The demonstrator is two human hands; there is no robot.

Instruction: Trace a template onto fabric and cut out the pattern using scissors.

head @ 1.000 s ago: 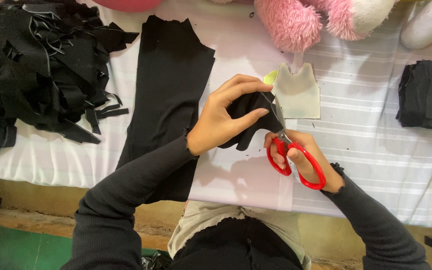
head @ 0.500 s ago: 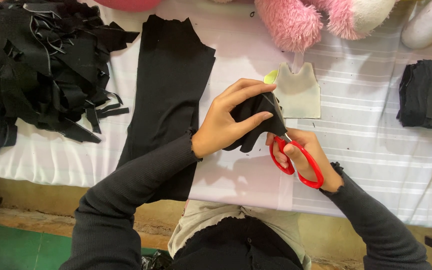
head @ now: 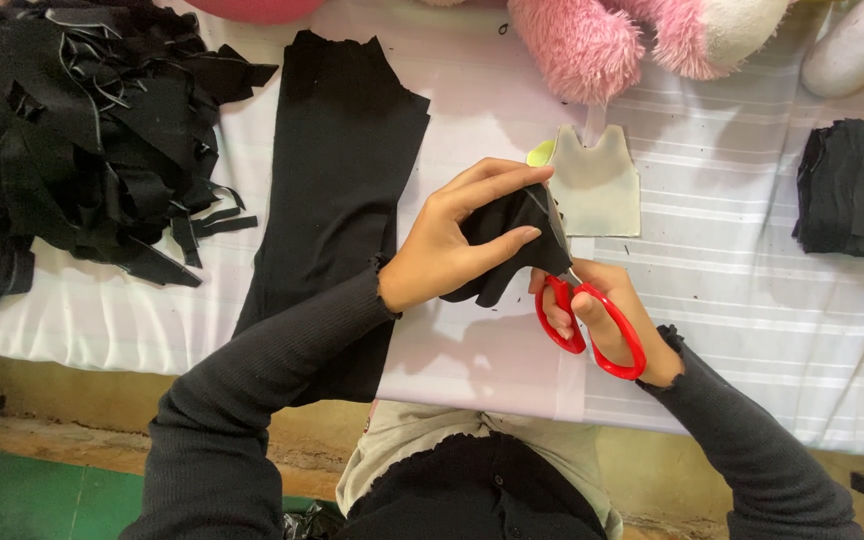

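Observation:
My left hand [head: 452, 245] pinches a small piece of black fabric [head: 500, 250] between thumb and fingers, holding it just above the table. My right hand [head: 607, 315] has its fingers through the handles of red-handled scissors [head: 592, 325], whose blades reach up into the right edge of that black piece. Just beyond the hands lies a beige vest-shaped pattern piece [head: 597, 185] flat on the white striped cloth [head: 752, 280].
A long strip of black fabric [head: 337, 170] lies left of my hands. A heap of black scraps [head: 72, 140] fills the far left. A stack of cut black pieces [head: 857, 190] sits at the right. Pink plush toys [head: 642, 35] lie along the far edge.
My left hand has turned the black piece slightly and the scissors have shifted a little along its edge. Nothing else has moved.

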